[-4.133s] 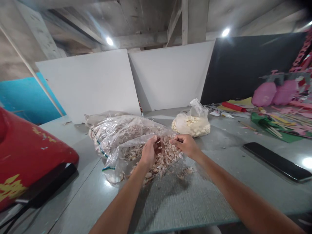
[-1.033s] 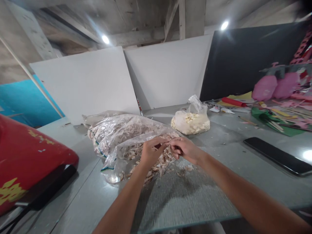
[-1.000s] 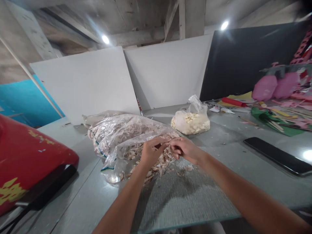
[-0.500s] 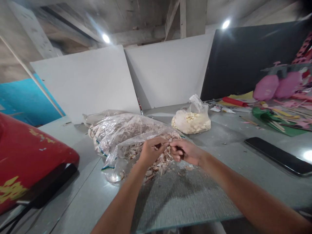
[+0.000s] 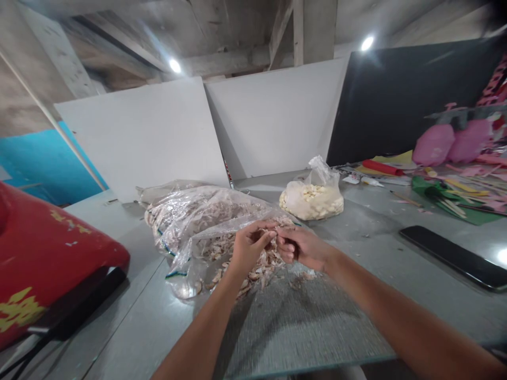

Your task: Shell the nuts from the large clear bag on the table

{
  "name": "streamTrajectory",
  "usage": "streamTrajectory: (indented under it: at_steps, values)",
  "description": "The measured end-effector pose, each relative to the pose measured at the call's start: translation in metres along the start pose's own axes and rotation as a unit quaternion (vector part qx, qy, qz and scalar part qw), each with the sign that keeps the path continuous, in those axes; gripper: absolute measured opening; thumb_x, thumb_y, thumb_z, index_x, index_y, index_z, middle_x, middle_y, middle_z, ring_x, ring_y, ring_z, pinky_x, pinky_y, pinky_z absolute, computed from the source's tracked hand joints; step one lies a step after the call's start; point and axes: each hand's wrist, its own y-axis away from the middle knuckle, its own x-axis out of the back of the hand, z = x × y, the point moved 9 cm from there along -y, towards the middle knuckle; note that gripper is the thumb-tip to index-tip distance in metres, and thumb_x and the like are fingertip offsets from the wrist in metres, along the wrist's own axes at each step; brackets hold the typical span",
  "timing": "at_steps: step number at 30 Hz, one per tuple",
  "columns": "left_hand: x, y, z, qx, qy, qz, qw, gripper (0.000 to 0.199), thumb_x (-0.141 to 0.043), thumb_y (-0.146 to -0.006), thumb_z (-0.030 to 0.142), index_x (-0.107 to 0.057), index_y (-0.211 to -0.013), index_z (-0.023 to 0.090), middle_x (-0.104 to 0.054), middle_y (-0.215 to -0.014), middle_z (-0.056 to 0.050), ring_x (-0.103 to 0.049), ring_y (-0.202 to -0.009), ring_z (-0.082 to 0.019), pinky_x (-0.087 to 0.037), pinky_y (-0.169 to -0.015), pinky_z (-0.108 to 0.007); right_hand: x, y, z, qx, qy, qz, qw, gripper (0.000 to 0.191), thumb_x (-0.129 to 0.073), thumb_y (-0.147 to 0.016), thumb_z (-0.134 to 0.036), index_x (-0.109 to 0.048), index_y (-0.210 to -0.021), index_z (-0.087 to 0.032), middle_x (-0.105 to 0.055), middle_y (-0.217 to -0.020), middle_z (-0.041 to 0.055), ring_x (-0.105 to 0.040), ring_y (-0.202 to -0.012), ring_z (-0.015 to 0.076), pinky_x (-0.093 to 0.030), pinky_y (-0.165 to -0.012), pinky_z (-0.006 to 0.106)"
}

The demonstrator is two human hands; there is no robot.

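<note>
My left hand [image 5: 253,243] and my right hand [image 5: 299,245] meet at the fingertips above a heap of brownish dry shells or peelings [image 5: 217,247]. Thumb and fingers are pinched together on both sides. A tiny pale piece seems to sit between the fingertips, too small to name. The heap spills from the mouth of a large clear plastic bag [image 5: 206,203], which lies on its side and is filled with the same flakes. Behind my right hand stands a smaller clear bag of pale cream pieces [image 5: 312,200], its top gathered upright.
On the grey table [image 5: 356,316] a black phone [image 5: 455,256] lies at the right. Pink bottles [image 5: 433,143], a red roll [image 5: 382,168] and green sheet material [image 5: 447,203] crowd the far right. A red object [image 5: 59,264] stands at the left. White panels [image 5: 273,121] lean behind.
Both hands stay nearly in place, with slight finger movement at the pinch. The whole view has shifted a little.
</note>
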Motion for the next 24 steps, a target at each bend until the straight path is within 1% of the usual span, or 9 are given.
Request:
streamTrajectory:
  at_steps: [2,4,8,12,14,17,20,22,24]
  values:
    - [0.001,0.0,0.001,-0.008,-0.011,0.004,1.0,0.029,-0.066,-0.07,0.038,-0.067,-0.084,0.013,-0.062,-0.065,-0.002,-0.052,-0.049,-0.009,-0.045,-0.046,-0.02,0.002,0.0,0.002,-0.009,0.003,0.004,1.0,0.03,-0.058,-0.079,-0.039,-0.048,-0.063,-0.016,-0.034,-0.045,-0.0068,-0.034,-0.044,0.0063,-0.028,-0.046,0.022]
    - [0.001,0.0,0.004,-0.024,-0.025,0.005,0.999,0.026,-0.064,-0.072,0.038,-0.068,-0.082,0.014,-0.064,-0.071,-0.003,-0.053,-0.05,-0.009,-0.045,-0.047,-0.02,0.003,0.0,0.003,-0.016,0.005,0.005,1.0,0.029,-0.058,-0.079,-0.037,-0.049,-0.063,-0.015,-0.033,-0.044,-0.0071,-0.035,-0.044,0.0064,-0.029,-0.046,0.022]
    - [0.003,0.001,0.013,-0.065,-0.086,0.004,0.994,0.022,-0.06,-0.076,0.036,-0.068,-0.08,0.015,-0.064,-0.072,-0.004,-0.053,-0.052,-0.01,-0.044,-0.05,-0.021,0.004,0.0,0.005,-0.025,-0.004,0.007,1.0,0.028,-0.059,-0.078,-0.036,-0.048,-0.061,-0.016,-0.032,-0.043,-0.0075,-0.036,-0.043,0.0067,-0.029,-0.046,0.022]
    - [0.004,0.004,0.028,-0.137,-0.168,0.006,0.976,0.017,-0.057,-0.078,0.031,-0.068,-0.082,0.018,-0.065,-0.076,-0.006,-0.055,-0.061,-0.012,-0.043,-0.057,-0.022,0.005,0.0,0.007,-0.031,0.003,0.017,0.999,0.03,-0.059,-0.079,-0.037,-0.048,-0.062,-0.016,-0.034,-0.043,-0.0073,-0.035,-0.043,0.0065,-0.03,-0.046,0.022]
    - [0.004,0.006,0.033,-0.159,-0.197,0.0,0.967,0.017,-0.055,-0.078,0.029,-0.068,-0.083,0.019,-0.065,-0.077,-0.006,-0.054,-0.062,-0.013,-0.043,-0.059,-0.023,0.004,0.0,0.011,-0.046,-0.002,0.023,0.999,0.031,-0.057,-0.079,-0.039,-0.048,-0.062,-0.016,-0.034,-0.044,-0.0072,-0.035,-0.043,0.0065,-0.03,-0.047,0.022]
    - [0.006,0.007,0.033,-0.16,-0.209,0.0,0.965,0.016,-0.055,-0.077,0.028,-0.069,-0.082,0.021,-0.065,-0.076,-0.005,-0.052,-0.061,-0.013,-0.042,-0.06,-0.022,-0.003,0.0,0.019,-0.075,-0.024,0.018,0.997,0.032,-0.055,-0.081,-0.042,-0.047,-0.064,-0.016,-0.035,-0.044,-0.0069,-0.035,-0.043,0.0066,-0.029,-0.046,0.022]
    - [0.01,0.007,0.03,-0.15,-0.201,0.018,0.968,0.012,-0.058,-0.074,0.027,-0.068,-0.078,0.021,-0.064,-0.073,-0.003,-0.051,-0.059,-0.012,-0.041,-0.061,-0.021,-0.01,-0.001,0.024,-0.085,-0.045,0.0,0.995,0.033,-0.055,-0.081,-0.044,-0.047,-0.065,-0.016,-0.034,-0.043,-0.0072,-0.033,-0.041,0.0065,-0.028,-0.045,0.021]
    - [0.014,0.006,0.027,-0.137,-0.191,0.043,0.971,0.012,-0.058,-0.075,0.028,-0.066,-0.077,0.019,-0.061,-0.069,-0.002,-0.05,-0.058,-0.011,-0.04,-0.06,-0.021,-0.012,-0.002,0.023,-0.073,-0.046,-0.008,0.996,0.033,-0.055,-0.08,-0.045,-0.047,-0.065,-0.016,-0.034,-0.044,-0.0073,-0.033,-0.042,0.0064,-0.028,-0.045,0.021]
    - [0.015,0.004,0.022,-0.11,-0.163,0.059,0.979,0.015,-0.055,-0.077,0.031,-0.063,-0.078,0.018,-0.058,-0.066,-0.001,-0.05,-0.056,-0.01,-0.04,-0.057,-0.02,-0.012,-0.001,0.018,-0.05,-0.038,-0.01,0.998,0.032,-0.057,-0.08,-0.044,-0.048,-0.066,-0.016,-0.034,-0.045,-0.0072,-0.034,-0.043,0.0063,-0.029,-0.046,0.021]
